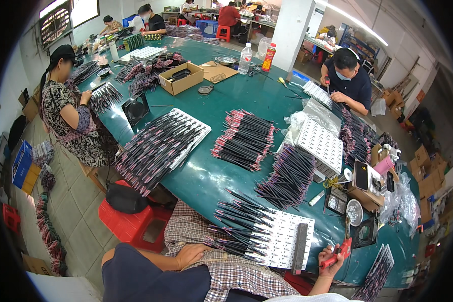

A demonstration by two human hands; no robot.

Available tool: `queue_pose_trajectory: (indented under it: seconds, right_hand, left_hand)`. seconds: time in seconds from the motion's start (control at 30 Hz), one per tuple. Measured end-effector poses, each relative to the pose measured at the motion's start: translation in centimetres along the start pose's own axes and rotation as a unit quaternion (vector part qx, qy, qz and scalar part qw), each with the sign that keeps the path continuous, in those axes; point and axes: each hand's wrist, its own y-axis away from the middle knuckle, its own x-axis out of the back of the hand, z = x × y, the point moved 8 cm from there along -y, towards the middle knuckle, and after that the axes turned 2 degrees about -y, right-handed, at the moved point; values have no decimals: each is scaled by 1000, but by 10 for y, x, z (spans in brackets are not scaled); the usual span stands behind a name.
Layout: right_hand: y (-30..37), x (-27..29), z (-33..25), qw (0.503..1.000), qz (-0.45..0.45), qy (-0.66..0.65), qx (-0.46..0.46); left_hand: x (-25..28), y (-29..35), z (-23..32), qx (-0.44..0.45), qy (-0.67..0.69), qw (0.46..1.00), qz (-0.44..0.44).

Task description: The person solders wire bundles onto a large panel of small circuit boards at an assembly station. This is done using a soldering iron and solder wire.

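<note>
My left hand [190, 256] lies on the checked apron [251, 274] in my lap, fingers stretched toward the wire ends and holding nothing that I can see. My right hand [331, 261] is wrapped around a red soldering gun [343, 249], its tip pointing up and away from me. Between the hands, a white board with rows of small holes [282, 246] sits at the table edge. Black wires with pinkish ends [241, 221] stick out from its left part in rows. Across its right part lies a dark grey bar [300, 246].
Bundles of black wires [245, 141] and stacked white boards [321, 146] cover the green table [206, 173]. Right of me are a metal dish [354, 212] and a small black fan [365, 232]. A red stool [131, 219] stands left. Co-workers sit around the table.
</note>
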Motion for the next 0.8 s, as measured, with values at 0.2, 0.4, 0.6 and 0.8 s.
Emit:
queue_pose_trajectory:
  seconds: [0.2, 0.4, 0.6, 0.8]
  right_hand:
    - [0, 0, 0, 1000, 3, 4, 1]
    - [0, 0, 0, 1000, -3, -1, -2]
    - [0, 1, 0, 1000, -6, -5, -3]
    - [0, 2, 0, 1000, -6, -5, -4]
  left_hand:
    - [0, -1, 1, 4, 5, 1000, -5]
    - [2, -1, 3, 5, 9, 1000, -5]
    - [2, -1, 3, 6, -1, 1000, 1]
    - [3, -2, 4, 6, 5, 1000, 3]
